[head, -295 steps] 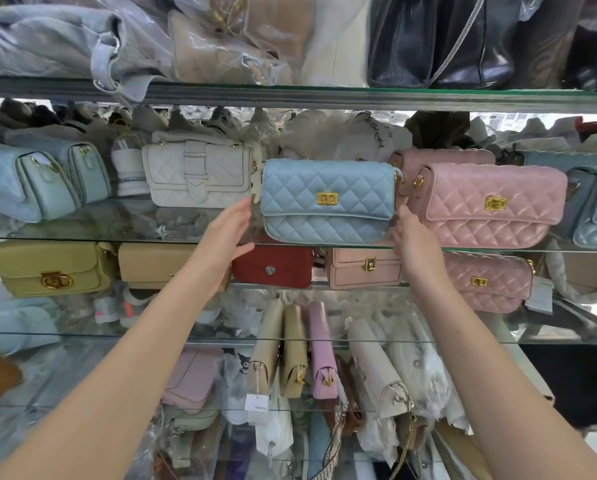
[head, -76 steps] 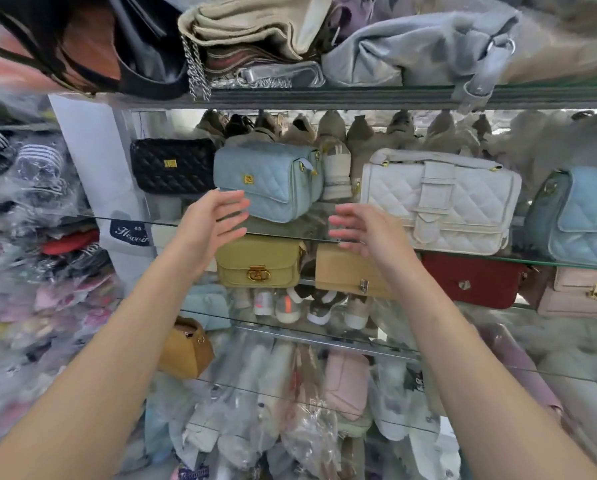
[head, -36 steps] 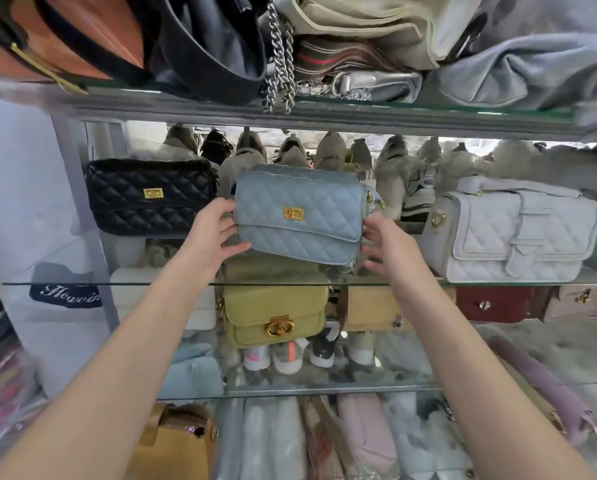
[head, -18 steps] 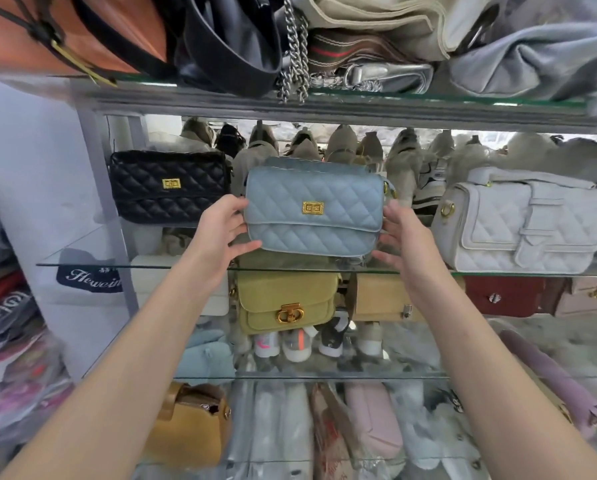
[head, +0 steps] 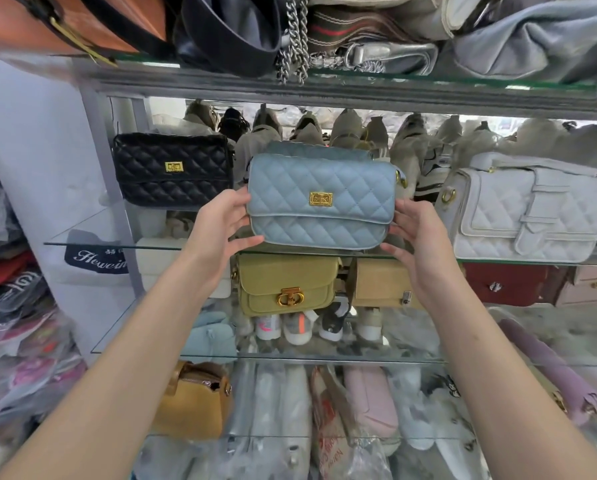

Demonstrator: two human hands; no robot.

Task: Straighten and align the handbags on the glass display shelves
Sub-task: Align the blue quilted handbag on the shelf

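A light blue quilted handbag (head: 321,199) with a gold clasp faces me, its base at the front edge of the glass shelf (head: 117,244). My left hand (head: 221,226) grips its left end, thumb under the bottom corner. My right hand (head: 418,237) grips its right end in the same way. A black quilted handbag (head: 172,169) stands to its left on the same shelf. A white quilted handbag (head: 529,209) stands to its right, turned slightly.
Shoes (head: 345,133) line the back of this shelf. The shelf below holds an olive handbag (head: 286,284), a tan handbag (head: 383,285) and a red one (head: 508,284). Piled bags and a hanging chain (head: 293,39) sit on the top shelf. A white pillar (head: 41,161) stands at left.
Two seconds ago my hands hovered apart in front of the angled blue bag. They have since taken it by both ends and turned its front toward me; little movement in the last half second.
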